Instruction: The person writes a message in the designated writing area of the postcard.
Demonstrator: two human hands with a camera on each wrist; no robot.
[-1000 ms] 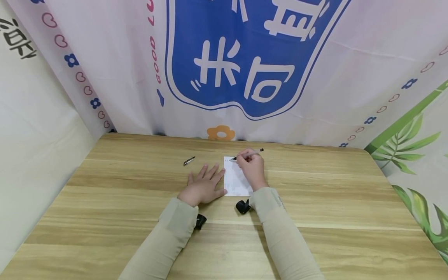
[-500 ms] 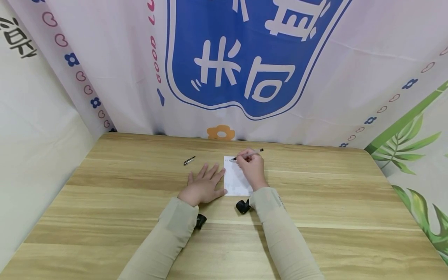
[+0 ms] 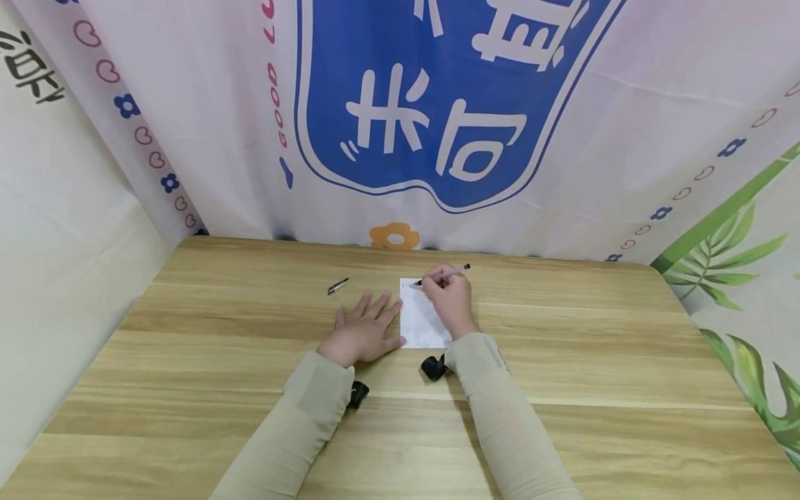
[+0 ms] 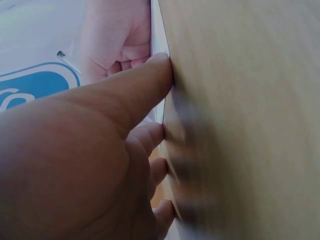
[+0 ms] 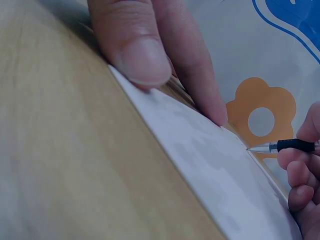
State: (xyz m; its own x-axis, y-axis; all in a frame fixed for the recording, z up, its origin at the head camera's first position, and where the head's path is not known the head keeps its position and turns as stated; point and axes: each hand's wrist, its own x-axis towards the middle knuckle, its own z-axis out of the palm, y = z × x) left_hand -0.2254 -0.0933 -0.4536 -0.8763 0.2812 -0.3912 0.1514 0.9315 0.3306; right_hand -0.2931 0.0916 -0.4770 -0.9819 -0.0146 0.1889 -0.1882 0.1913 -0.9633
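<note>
A white sheet of paper point(image 3: 420, 323) lies on the wooden table, with a few small marks near its top left corner. My right hand point(image 3: 451, 298) pinches a pen point(image 3: 451, 273) with a black grip, its tip at the sheet's upper part. In the right wrist view the pen's metal tip point(image 5: 257, 148) meets the far part of the paper. My left hand point(image 3: 362, 332) is spread flat on the table to the left, thumb and forefinger at the paper's left edge. The left wrist view shows the left thumb point(image 4: 145, 82) pressing at that edge.
A dark pen cap point(image 3: 338, 286) lies on the table point(image 3: 250, 326) beyond the left hand. Black wrist cameras, one of them the right camera point(image 3: 433, 368), sit under both cuffs. A printed curtain point(image 3: 237, 139) hangs along the table's back edge.
The row of small marks at the paper's top has grown slightly to the right. Both hands stay almost in place; the pen shifts only a little.
</note>
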